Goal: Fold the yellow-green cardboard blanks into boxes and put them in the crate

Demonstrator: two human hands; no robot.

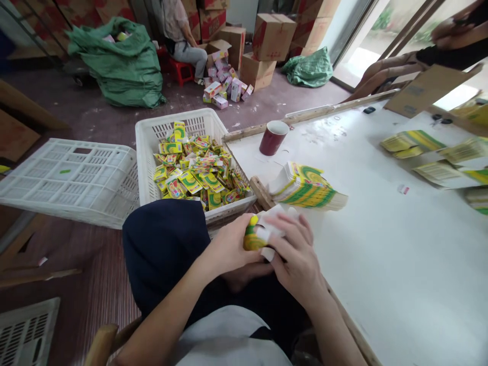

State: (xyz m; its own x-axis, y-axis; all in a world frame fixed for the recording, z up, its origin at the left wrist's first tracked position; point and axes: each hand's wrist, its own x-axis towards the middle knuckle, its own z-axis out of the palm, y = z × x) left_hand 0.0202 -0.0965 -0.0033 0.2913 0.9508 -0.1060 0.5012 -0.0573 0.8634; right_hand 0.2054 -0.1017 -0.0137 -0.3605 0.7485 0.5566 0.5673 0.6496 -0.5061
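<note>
The person's left hand (229, 246) pinches a small yellow and green box (251, 239) between its thumb and fingers. The right hand (299, 259) is on the other side of the same box, with bent fingers at its white flaps. That hand is blurry, so one cannot tell if it grips the flaps or just pushes them. The box sits between the two hands, over the person's lap. Just ahead of the right hand, a pile of flat yellow and green cards (308, 190) leans over on the white table (381, 269). Past that pile, farther from the hands, stands a dark red mug (270, 141). Ahead of the left hand and off to its left is a white basket (147, 157) with lots of little yellow packs (190, 180) in it. More flat cards (415, 142) lie far to the right of the right hand, on the same table.
</note>
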